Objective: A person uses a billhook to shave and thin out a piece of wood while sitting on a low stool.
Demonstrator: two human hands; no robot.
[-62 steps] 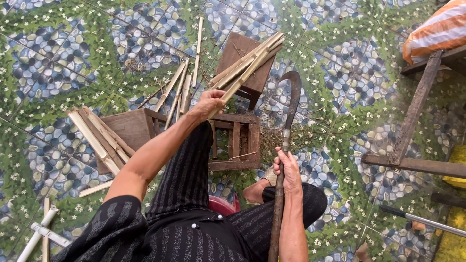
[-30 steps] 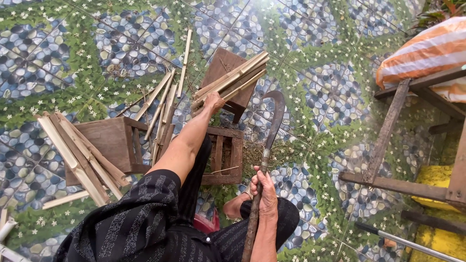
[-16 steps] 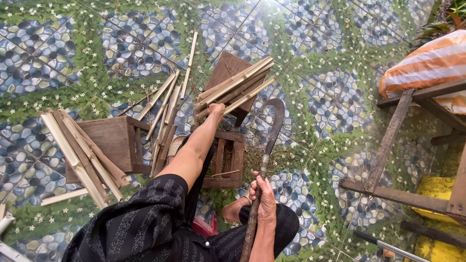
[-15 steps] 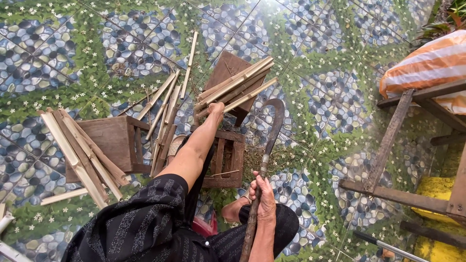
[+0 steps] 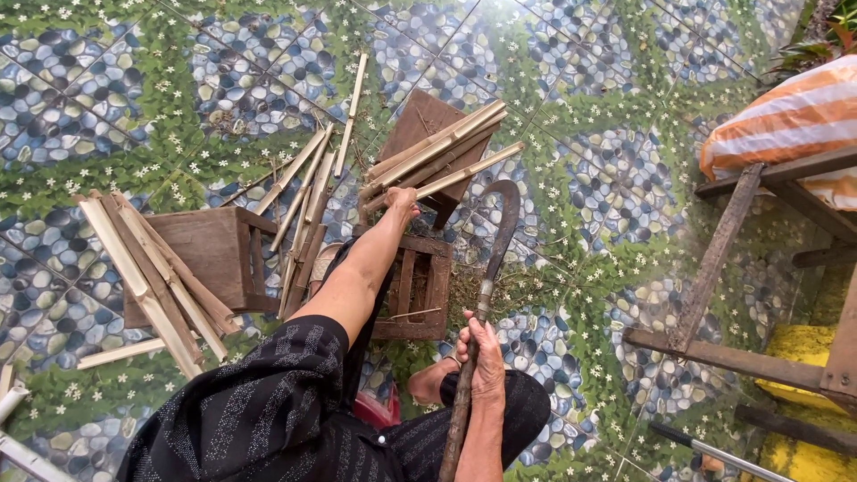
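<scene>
On small dark stool (image 5: 427, 134): left hand (image 5: 402, 202) now stretched further forward than moments ago, fingers closing on bamboo slats (image 5: 437, 161) stacked there. Right hand (image 5: 483, 350), near side of stool, stays clenched round curved billhook (image 5: 486, 295), blade tip beside slats.

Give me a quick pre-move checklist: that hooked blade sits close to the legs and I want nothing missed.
1. Right hand wrapped round the billhook handle: ok.
2. Hooked blade tip pointing away from the body: ok.
3. Left hand well apart from the blade: ok.
4. Left hand gripping the bamboo slats on the small wooden stool: cannot tell, only touching shows.
5. Bare foot close under the handle: not ok.
</scene>
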